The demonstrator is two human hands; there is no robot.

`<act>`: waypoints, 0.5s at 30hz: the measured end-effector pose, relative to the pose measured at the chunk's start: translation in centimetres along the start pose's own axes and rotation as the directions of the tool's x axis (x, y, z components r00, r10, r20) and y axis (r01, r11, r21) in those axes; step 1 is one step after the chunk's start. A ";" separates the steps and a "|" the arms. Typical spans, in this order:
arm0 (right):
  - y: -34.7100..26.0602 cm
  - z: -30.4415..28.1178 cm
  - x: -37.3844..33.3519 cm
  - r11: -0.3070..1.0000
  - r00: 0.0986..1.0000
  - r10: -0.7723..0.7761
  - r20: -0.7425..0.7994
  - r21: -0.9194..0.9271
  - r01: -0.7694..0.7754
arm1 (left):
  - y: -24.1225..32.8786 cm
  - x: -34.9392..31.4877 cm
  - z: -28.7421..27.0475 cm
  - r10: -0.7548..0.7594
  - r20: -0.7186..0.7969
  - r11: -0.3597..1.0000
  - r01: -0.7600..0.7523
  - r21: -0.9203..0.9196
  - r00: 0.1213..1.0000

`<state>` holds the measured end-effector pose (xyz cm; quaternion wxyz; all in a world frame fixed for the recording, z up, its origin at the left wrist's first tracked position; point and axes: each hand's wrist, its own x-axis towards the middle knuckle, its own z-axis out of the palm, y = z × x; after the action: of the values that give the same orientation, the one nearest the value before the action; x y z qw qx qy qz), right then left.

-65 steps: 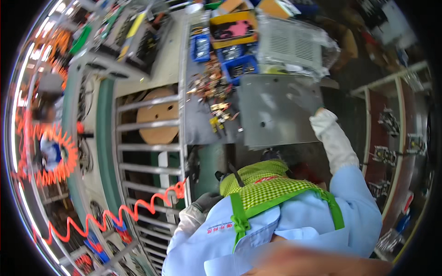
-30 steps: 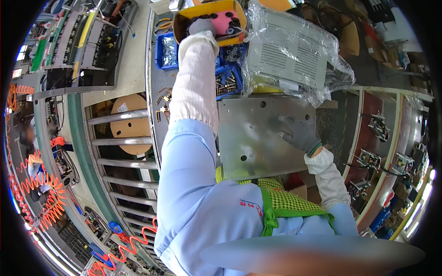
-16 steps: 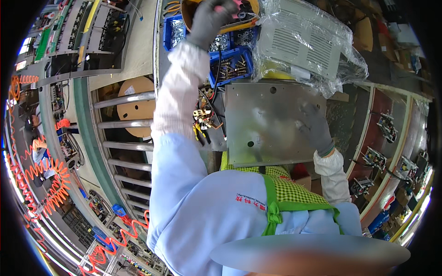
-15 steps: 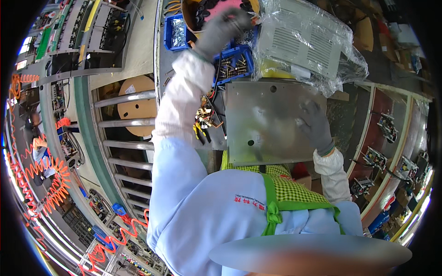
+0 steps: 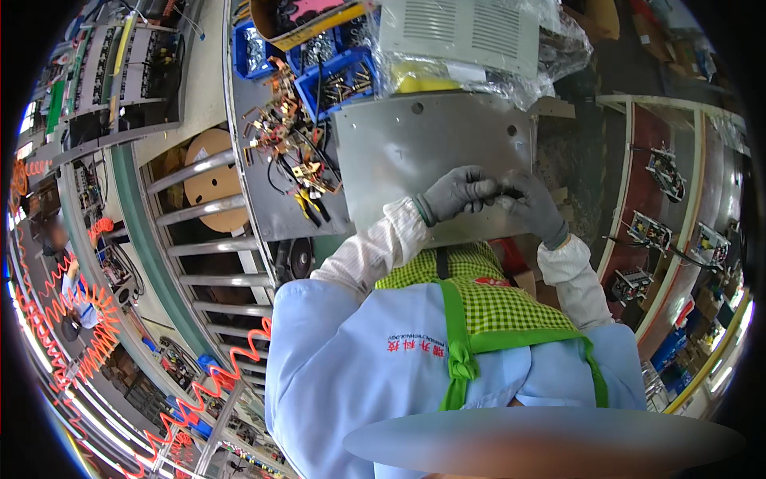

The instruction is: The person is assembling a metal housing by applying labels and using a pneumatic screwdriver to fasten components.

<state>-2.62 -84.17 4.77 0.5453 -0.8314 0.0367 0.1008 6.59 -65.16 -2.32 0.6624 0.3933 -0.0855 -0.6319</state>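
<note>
Our gloved fingers meet near the centre of the frame. The left hand point(image 5: 456, 194) comes in from the left, its thumb and fingers bent and bunched toward the right hand point(image 5: 531, 206), whose fingers curl in to meet them. The tips nearly close on one another; something dark shows between them, but we cannot tell whether it is a small piece in our grip or only glove and shadow.

Beneath both hands we have the grey metal sheet point(image 5: 383, 168), lying flat in the upper middle of the frame, with two round holes visible near its top edge. White cuffs point(image 5: 381, 246) cover our wrists, and a green checked apron point(image 5: 519, 307) spreads below.

Left of the sheet, on the grey bench point(image 5: 275, 222), we see yellow-and-black pliers point(image 5: 307, 206) beside a heap of copper-coloured parts point(image 5: 281, 120). Just above the sheet's upper left corner sits a blue bin point(image 5: 306, 97) of brass-coloured fasteners, with a yellow box point(image 5: 319, 26) beyond it. A vented panel point(image 5: 456, 40) in clear plastic lies at the top centre. Farther out, metal rollers point(image 5: 209, 248) run down the left, and a shelf at right carries small assemblies point(image 5: 664, 172).
</note>
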 end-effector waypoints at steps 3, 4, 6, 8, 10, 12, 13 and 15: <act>3.1 -1.6 -1.4 0.994 0.998 -0.055 0.016 -0.091 0.057 | -1.1 2.4 1.7 -0.005 -0.089 0.995 -0.004 -0.103 0.996; 3.0 -2.0 -1.1 0.995 0.998 -0.058 0.025 -0.084 0.060 | -1.5 3.4 1.8 0.051 -0.196 0.996 -0.065 -0.066 0.979; 2.7 -3.0 -0.2 0.996 0.936 0.024 -0.351 -0.077 -0.054 | -1.6 4.6 1.3 0.101 -0.304 0.993 -0.115 -0.027 0.947; 5.4 -3.2 1.4 0.940 0.913 -0.104 -0.393 -0.340 -0.039 | -0.3 6.0 1.0 0.374 -0.407 0.864 -0.153 0.479 0.833; 8.1 -2.6 2.7 0.814 0.893 -0.241 -0.379 -0.580 -0.026 | -0.2 7.6 0.1 0.585 -0.296 0.545 -0.096 0.833 0.755; 10.1 -1.8 3.7 0.729 0.893 -0.221 -0.392 -0.674 -0.115 | -0.2 9.5 -0.6 0.712 -0.082 0.102 0.012 0.995 0.697; 11.0 -1.5 3.9 0.732 0.896 -0.217 -0.386 -0.672 -0.112 | -0.3 10.1 -0.9 0.663 -0.050 0.012 0.057 0.998 0.746; 12.2 -0.9 4.4 0.731 0.882 -0.147 -0.449 -0.650 -0.209 | -0.8 10.6 -1.2 0.607 -0.037 -0.077 0.104 0.992 0.794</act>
<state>-0.25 -89.64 -6.77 0.1746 -0.9702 0.1427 -0.0886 8.71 -74.19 -7.73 0.2876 0.8581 -0.4117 -0.1076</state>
